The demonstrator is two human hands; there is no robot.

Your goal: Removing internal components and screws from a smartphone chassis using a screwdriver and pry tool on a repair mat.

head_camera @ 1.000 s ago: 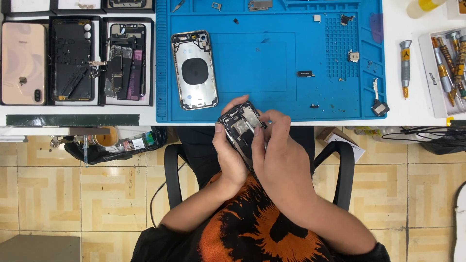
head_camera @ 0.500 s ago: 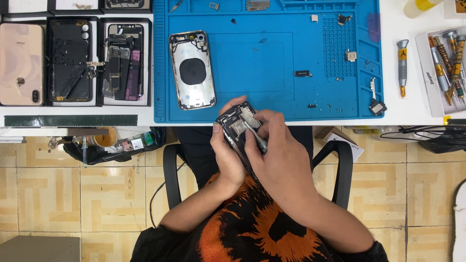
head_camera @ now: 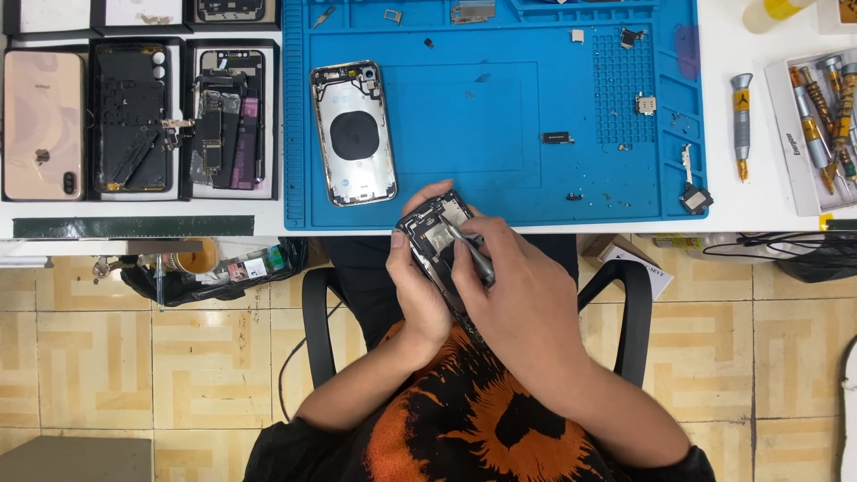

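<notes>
My left hand (head_camera: 418, 290) grips an opened phone body (head_camera: 435, 234) from beneath, tilted, just off the near edge of the blue work mat (head_camera: 500, 125). My right hand (head_camera: 513, 286) lies over the phone and pinches a thin grey tool (head_camera: 471, 252) whose tip rests inside the phone's upper part. The lower half of the phone is hidden under my right hand. An empty silver phone housing (head_camera: 352, 132) with a dark round coil lies on the mat to the upper left of my hands.
Black trays (head_camera: 183, 120) at the left hold a gold phone back (head_camera: 42, 123) and stripped phone parts. Small components and screws dot the mat's right side. A screwdriver (head_camera: 741, 123) and a box of driver bits (head_camera: 821, 125) lie at the right. Chair armrests flank my arms.
The camera view has shifted slightly. My right hand has slid a little lower over the phone, and the tool tip has moved within its upper part.
</notes>
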